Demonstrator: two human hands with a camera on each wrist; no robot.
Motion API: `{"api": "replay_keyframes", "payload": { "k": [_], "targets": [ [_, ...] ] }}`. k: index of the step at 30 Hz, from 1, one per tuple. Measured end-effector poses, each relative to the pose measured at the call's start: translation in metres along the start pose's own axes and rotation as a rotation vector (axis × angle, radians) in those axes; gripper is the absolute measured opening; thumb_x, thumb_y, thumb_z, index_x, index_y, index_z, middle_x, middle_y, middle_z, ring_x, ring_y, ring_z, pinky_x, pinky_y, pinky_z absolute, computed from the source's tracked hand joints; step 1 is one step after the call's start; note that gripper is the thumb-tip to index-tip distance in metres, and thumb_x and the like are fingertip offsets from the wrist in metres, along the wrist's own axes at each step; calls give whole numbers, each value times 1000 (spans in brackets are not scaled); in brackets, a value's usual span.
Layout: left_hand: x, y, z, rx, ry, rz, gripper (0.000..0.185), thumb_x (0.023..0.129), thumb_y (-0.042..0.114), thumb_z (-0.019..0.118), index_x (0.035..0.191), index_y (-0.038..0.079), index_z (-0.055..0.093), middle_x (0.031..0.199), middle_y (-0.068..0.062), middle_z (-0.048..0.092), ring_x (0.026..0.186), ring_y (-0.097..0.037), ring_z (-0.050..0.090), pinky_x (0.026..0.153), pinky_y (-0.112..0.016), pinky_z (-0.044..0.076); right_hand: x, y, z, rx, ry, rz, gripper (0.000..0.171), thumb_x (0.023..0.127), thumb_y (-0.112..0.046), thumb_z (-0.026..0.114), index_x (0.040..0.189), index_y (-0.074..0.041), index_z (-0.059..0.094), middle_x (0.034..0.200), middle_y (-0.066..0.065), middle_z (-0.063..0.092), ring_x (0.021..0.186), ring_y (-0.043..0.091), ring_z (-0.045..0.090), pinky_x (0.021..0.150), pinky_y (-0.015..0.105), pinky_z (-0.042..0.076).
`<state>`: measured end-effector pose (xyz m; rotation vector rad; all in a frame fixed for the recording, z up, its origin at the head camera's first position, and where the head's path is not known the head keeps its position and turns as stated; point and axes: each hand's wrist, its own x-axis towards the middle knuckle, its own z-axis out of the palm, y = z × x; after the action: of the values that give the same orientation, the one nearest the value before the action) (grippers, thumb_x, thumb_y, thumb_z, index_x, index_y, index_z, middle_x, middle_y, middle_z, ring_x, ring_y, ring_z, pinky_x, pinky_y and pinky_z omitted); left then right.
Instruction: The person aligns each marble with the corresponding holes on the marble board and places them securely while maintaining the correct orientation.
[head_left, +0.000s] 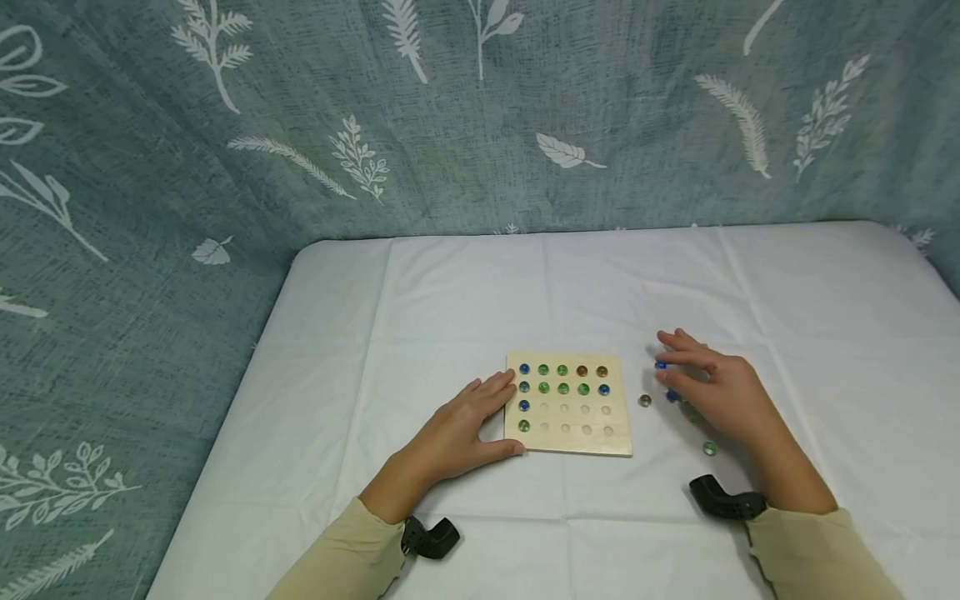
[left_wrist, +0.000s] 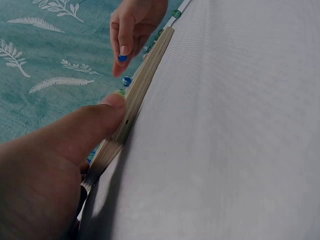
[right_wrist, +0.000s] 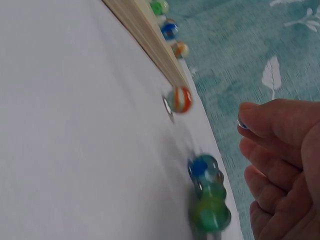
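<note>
A pale wooden board [head_left: 570, 448] with rows of round hollows lies on the white cloth. Marbles fill its two far rows and the left hollow of both nearer rows. My left hand [head_left: 459, 429] rests at the board's left side, fingertips on the edge and thumb at the near left corner. Right of the board, my right hand [head_left: 716, 392] pinches a blue marble [head_left: 660, 364] between thumb and finger, raised above the cloth. Under and beside that hand lie loose marbles: an orange-striped one [right_wrist: 181, 99], a blue one [head_left: 672, 396] and green ones, partly hidden in the head view.
A single green marble [head_left: 709, 448] lies nearest the right wrist. White cloth [head_left: 450, 308] covers the table, and a green-blue leaf-patterned curtain [head_left: 465, 167] hangs behind and to the left. Each wrist wears a black device [head_left: 431, 538].
</note>
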<state>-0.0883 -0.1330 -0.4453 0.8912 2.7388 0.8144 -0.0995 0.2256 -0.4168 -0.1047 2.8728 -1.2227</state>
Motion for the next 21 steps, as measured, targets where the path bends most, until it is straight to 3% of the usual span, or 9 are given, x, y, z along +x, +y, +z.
{"api": "replay_keyframes", "payload": {
  "k": [21],
  "targets": [
    [0,-2,1,-5,-15,-2,87,84,56,72,151,12,40,162,8,25,149,-8,22,125,-33,18,5,-57,58,20,-130,-255,24,88,-20,76,109,-8,76,143,8,56,143,33,38,117,58,29]
  ]
}}
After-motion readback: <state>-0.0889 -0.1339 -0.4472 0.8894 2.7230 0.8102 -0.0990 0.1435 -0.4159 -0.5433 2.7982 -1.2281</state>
